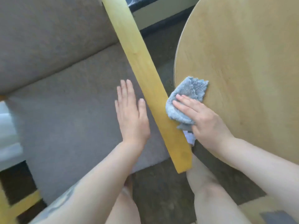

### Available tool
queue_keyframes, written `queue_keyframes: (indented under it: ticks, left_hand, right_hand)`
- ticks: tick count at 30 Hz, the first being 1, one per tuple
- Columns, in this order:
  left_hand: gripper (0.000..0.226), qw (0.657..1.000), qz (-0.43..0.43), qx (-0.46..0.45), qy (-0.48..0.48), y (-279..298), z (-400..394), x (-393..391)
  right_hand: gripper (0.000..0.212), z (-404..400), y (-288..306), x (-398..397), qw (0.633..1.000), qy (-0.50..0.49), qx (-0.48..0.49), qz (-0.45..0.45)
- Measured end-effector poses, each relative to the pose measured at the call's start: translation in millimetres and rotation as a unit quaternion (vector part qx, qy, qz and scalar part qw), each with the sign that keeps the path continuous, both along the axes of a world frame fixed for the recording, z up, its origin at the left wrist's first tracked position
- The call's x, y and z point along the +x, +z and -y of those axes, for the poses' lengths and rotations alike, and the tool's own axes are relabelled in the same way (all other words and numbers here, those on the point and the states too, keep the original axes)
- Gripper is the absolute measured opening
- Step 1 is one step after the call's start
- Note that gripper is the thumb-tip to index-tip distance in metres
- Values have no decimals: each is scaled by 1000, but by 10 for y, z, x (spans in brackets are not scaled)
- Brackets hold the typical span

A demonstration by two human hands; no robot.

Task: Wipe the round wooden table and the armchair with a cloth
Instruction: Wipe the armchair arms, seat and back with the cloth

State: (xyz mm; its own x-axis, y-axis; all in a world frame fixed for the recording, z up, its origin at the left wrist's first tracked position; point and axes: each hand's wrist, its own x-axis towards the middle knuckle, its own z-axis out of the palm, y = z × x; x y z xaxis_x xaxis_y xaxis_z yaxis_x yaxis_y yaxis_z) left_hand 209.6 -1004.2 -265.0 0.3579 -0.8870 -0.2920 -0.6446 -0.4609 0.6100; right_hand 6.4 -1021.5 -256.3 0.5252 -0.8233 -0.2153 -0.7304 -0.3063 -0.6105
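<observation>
Seen from above, a person's bare knees and forearms fill the bottom of the view, over a dark carpet (161, 199). Just beyond, the left hand (131, 113) lies flat and empty, fingers together and stretched out, over the grey seat cushion (68, 113) of the armchair; whether it touches the fabric cannot be told, but it looks placed to steady the body while leaning forward. Just beside it, the chair's yellow wooden armrest (139, 65) runs diagonally from the lower centre up toward the top. On its other side, the right hand (200, 118) presses down on a crumpled blue-grey cloth (186, 97), fingers spread over it to hold it flat. The cloth bridges the narrow gap between armrest and round wooden desk (242, 62), one end touching the armrest edge, the other lying on the desk's near rim, probably as the wiping passes from one piece to the other. Farther off, the desk's top shows nothing on it, and the grey chair back (48, 38) rises at upper left.
</observation>
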Motion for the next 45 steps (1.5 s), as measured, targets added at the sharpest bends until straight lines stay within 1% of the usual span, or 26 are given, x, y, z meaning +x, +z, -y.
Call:
queue_keyframes:
  ticks: [3,5,7,9,11,12,13,15,17,18,20,21,22,24,25,26,29,30,31,33,34,36,39,40,43,45]
  left_hand:
    - [55,961,-105,77,245,-13,-638,-703]
    - [50,895,-161,137,393,-55,-799,-1126]
    - [48,813,-171,191,523,-130,-800,-1360]
    - [43,764,-112,239,590,-192,-751,-1431]
    - [42,736,-54,237,632,-158,-656,-1434]
    - [42,726,-39,228,648,-136,-596,-1433]
    - [43,721,-38,226,654,-114,-556,-1433]
    - [43,684,-56,253,682,-102,-528,-1431]
    - [43,648,-84,248,715,-114,-458,-1343]
    - [41,648,-100,224,722,-112,-361,-1283]
    - [39,665,-108,176,718,-100,-132,-1201]
    - [39,670,-97,166,717,-113,-36,-1171]
    - [40,668,-87,161,721,-118,38,-1148]
    - [42,662,-82,162,727,-154,119,-1141]
    - [43,663,-76,153,729,-148,144,-1147]
    - [47,675,-61,141,721,-140,162,-1151]
    - [58,730,-3,133,670,-140,208,-1177]
    - [58,747,10,135,651,-143,213,-1199]
    - [57,765,18,128,631,-150,214,-1227]
    - [52,806,26,101,582,-141,218,-1273]
    - [48,825,35,92,556,-136,217,-1293]
    - [41,849,54,78,519,-132,229,-1304]
    - [45,882,85,89,454,-150,227,-1313]
    - [49,890,95,101,435,-147,223,-1317]
    - [59,904,98,125,397,-95,220,-1319]
    - [67,910,100,135,380,-71,207,-1311]
  right_hand:
    - [70,339,113,-33,995,-56,20,84]
    - [60,499,208,6,992,-24,-7,122]
    - [57,472,181,0,973,202,-65,90]
    - [55,382,20,-48,876,471,-99,25]
    - [57,604,-162,-15,806,580,-123,12]
    - [58,779,-236,67,810,570,-141,9]
    - [57,936,-286,167,844,511,-161,9]
    - [58,1029,-292,367,946,292,-136,-13]
    - [60,749,-296,440,969,221,-114,3]
    - [58,600,-268,407,947,300,-118,14]
    - [54,756,-233,305,856,496,-145,24]
    - [53,999,-257,320,838,518,-169,17]
    - [54,1219,-278,347,857,482,-181,-2]
    - [58,1435,-258,415,940,315,-131,-31]
    - [59,1391,-262,439,953,275,-122,-31]
    - [61,1285,-266,461,945,302,-121,-31]
    - [61,1357,-254,508,841,523,-137,-8]
    - [61,1554,-250,571,826,542,-155,-9]
    - [61,1743,-251,623,841,514,-167,-20]
    - [60,1907,-242,663,924,354,-139,-33]
    - [60,1819,-249,638,945,300,-125,-28]
    - [60,1433,-254,587,929,347,-127,-5]
    - [57,1442,-267,621,852,508,-129,15]
    - [58,1622,-301,693,854,495,-157,12]
    - [63,1827,-314,778,954,272,-124,-12]
    - [64,1518,-300,769,957,266,-117,-2]
